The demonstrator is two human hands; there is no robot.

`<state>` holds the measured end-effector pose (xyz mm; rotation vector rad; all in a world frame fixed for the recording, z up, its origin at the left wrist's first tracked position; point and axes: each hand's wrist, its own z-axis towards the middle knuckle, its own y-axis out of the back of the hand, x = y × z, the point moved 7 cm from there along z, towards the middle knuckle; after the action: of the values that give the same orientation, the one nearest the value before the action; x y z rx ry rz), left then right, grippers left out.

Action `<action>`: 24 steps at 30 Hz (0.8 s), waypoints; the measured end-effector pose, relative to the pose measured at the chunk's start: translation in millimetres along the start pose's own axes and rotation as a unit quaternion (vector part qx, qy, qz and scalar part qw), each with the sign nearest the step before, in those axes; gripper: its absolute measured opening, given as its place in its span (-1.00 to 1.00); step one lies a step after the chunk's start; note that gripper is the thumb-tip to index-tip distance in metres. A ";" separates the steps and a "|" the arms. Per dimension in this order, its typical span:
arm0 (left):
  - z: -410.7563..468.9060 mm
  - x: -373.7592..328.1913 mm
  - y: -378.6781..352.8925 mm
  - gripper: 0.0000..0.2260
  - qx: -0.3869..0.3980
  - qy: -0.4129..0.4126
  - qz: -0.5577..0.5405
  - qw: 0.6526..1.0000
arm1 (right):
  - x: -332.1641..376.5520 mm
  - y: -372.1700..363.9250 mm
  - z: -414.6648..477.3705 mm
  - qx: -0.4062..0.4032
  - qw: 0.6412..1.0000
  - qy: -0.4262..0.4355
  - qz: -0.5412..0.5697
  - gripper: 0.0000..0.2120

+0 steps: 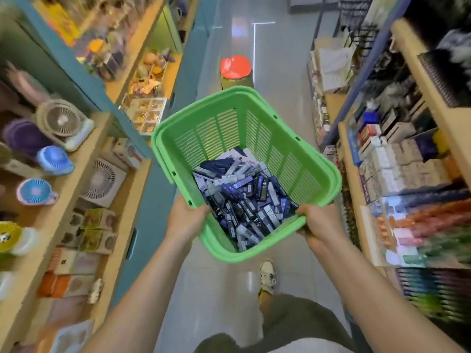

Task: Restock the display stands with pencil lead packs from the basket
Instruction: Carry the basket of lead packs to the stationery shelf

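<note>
The pencil lead packs [244,197] lie in a loose heap on the floor of the green basket [254,95], piled toward its near end, dark blue and pale sleeves mixed, some marked HB. The basket is tipped toward the person and carried at waist height above the aisle floor. The left hand [186,217] clamps the basket's near-left rim and the right hand [318,220] its near-right rim, fingers curled round the edge on both sides.

Judging by this, the step in hand is carrying the stock to its place; no pack has been taken out. The next move calls for setting the basket down or shifting it to one hand, so the other is free to pick packs.

Left of the basket stand shelves with small fans [61,121]; right of it, shelves of boxed stationery [397,161]. Beyond it a red-topped stool [235,67] stands in the aisle; below it, a shoe [268,276] shows.

Which display stands are to be filled cannot be told: both shelf runs are smeared by blur. The fingertips under the rim are hidden.
</note>
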<state>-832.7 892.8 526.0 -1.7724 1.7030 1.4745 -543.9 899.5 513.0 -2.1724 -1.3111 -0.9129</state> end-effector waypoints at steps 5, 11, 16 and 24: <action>100.0 -85.1 -10.1 -0.68 -0.024 -0.014 0.128 0.991 | 100.8 -42.8 72.1 -0.039 0.998 0.050 -0.022 -0.72; 245.5 -230.7 -25.0 -0.47 -0.083 -0.233 0.256 0.935 | 186.4 -89.4 164.3 -0.092 0.993 0.058 -0.034 -0.74; 428.6 -327.0 -65.5 -0.44 0.037 -0.234 0.282 0.930 | 244.5 -142.5 233.2 -0.141 0.987 0.063 -0.032 -0.80; 597.2 -463.8 -146.3 -0.81 0.086 -0.264 0.311 0.909 | 320.8 -209.4 336.0 -0.205 0.977 0.045 0.032 -0.76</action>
<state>-884.8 1660.3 562.6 -0.6444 2.0766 1.7483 -519.9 1408.4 523.6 -2.4232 -1.0746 -1.3357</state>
